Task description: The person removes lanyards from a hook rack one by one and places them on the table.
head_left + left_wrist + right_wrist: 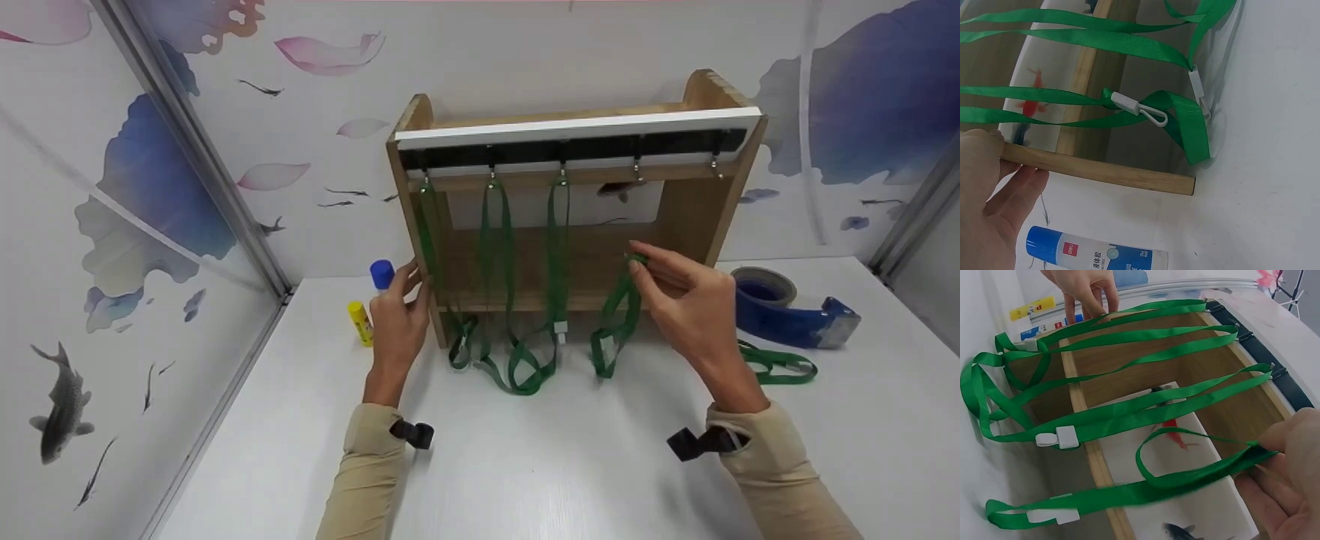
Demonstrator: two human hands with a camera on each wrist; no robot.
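My right hand (694, 304) pinches one end of a green lanyard (1196, 475) between thumb and fingers. Its loop hangs down with a white plastic clip (1053, 516) near the bottom, in front of the wooden rack (694, 202). My left hand (400, 322) grips the edge of the rack's left side panel (1123, 174), thumb on one side and fingers on the other. Three more green lanyards (558, 255) hang from the left and middle hooks of a black strip (525, 152). The two right-hand hooks (638, 171) carry nothing.
Left of the rack stand a blue-capped liquid glue bottle (382, 275) and a yellow glue stick (361, 324). On the right lie a blue tape dispenser (795, 324), a tape roll (776, 281) and another green lanyard (787, 371). Patterned walls enclose the white table (525, 472).
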